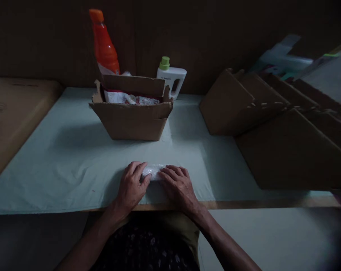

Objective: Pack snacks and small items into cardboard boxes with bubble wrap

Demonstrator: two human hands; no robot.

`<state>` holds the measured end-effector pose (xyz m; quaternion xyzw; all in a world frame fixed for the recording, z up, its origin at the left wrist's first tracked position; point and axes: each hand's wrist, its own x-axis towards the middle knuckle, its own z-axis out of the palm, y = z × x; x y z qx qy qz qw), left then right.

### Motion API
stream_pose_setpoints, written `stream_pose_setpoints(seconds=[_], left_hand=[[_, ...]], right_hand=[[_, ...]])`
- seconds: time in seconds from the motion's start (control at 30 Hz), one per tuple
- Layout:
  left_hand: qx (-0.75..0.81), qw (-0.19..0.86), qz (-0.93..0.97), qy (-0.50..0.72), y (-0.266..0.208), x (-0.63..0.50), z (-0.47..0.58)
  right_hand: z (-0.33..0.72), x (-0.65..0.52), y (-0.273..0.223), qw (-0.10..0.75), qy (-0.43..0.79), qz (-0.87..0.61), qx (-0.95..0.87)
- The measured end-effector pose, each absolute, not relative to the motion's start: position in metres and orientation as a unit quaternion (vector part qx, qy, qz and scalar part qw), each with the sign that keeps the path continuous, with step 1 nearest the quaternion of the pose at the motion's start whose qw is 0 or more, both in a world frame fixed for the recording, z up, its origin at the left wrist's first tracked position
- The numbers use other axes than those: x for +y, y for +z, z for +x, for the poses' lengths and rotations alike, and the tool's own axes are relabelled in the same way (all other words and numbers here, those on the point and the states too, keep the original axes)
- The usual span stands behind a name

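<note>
A small roll wrapped in clear, shiny plastic [154,172] lies near the front edge of the cloth-covered table. My left hand [132,183] is closed around its left end, thumb on the near side. Over the right end curl the fingers of my right hand [180,185], which hide part of it. What is inside the wrapping cannot be made out. Just beyond my hands stands an open cardboard box [135,122] with red and white packets [131,98] in it.
Behind the box are an orange bottle [105,47] and a white jug with a green cap [170,75]. Several cardboard boxes [291,150] crowd the right side. A large brown carton [20,113] sits at the left. Pale green cloth [74,177] covers the table.
</note>
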<state>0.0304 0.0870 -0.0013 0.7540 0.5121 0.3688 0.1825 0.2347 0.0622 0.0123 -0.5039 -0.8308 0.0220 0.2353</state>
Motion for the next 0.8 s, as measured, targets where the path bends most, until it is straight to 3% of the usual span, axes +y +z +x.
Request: stream_pose_setpoints(seconds=[0.2, 0.3, 0.47, 0.6, 0.8], left_hand=[[0.545, 0.512, 0.516, 0.417, 0.004, 0.06, 0.02], [0.51, 0.606, 0.432, 0.431, 0.006, 0.058, 0.022], [0.482, 0.63, 0.426, 0.435, 0.013, 0.065, 0.024], [0.468, 0.632, 0.475, 0.394, 0.019, 0.069, 0.024], [0.466, 0.569, 0.585, 0.342, 0.029, 0.082, 0.026]], right_hand=[[0.228, 0.079, 0.02, 0.305, 0.095, -0.516, -0.795], [0.217, 0.067, 0.022, 0.336, 0.144, -0.467, -0.805], [0.22, 0.055, 0.027, 0.367, 0.337, -0.497, -0.711], [0.231, 0.057, 0.036, 0.302, 0.564, -0.486, -0.595], [0.239, 0.06, 0.046, 0.291, 0.609, -0.484, -0.558]])
